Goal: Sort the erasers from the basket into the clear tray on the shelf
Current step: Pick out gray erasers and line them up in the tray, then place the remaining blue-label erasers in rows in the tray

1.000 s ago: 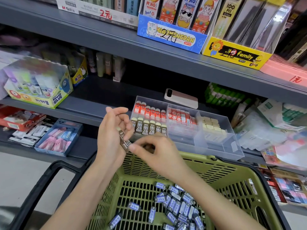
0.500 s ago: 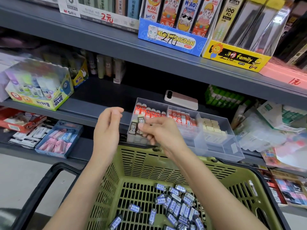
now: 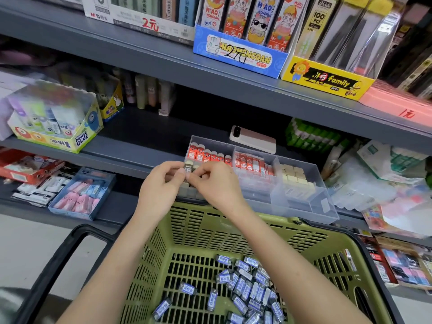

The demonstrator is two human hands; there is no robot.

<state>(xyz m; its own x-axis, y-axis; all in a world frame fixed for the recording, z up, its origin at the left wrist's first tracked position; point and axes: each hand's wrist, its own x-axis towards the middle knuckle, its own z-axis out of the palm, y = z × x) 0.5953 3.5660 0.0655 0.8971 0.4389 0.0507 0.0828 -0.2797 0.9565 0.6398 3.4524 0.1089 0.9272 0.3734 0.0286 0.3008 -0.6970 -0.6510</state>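
Pinching 1 dark-sleeved eraser [image 3: 188, 168] from both sides: left hand [image 3: 161, 187] with thumb and curled fingers on its left edge, right hand [image 3: 216, 184] with curled fingertips on its right edge. Holding it upright at the front-left corner of the clear tray [image 3: 304, 208], just in front of the red-sleeved erasers [image 3: 207, 155] in the left compartment. Can't tell if it's touching the tray floor, lower end hidden behind fingers. Working right above the far rim of the green basket [image 3: 211, 232], both forearms crossing over it. Well below the hands, on the basket floor: loose pile of blue-sleeved erasers [image 3: 245, 280]. Behind the tray on the shelf [image 3: 131, 153]: 1 phone [image 3: 253, 141], face down.
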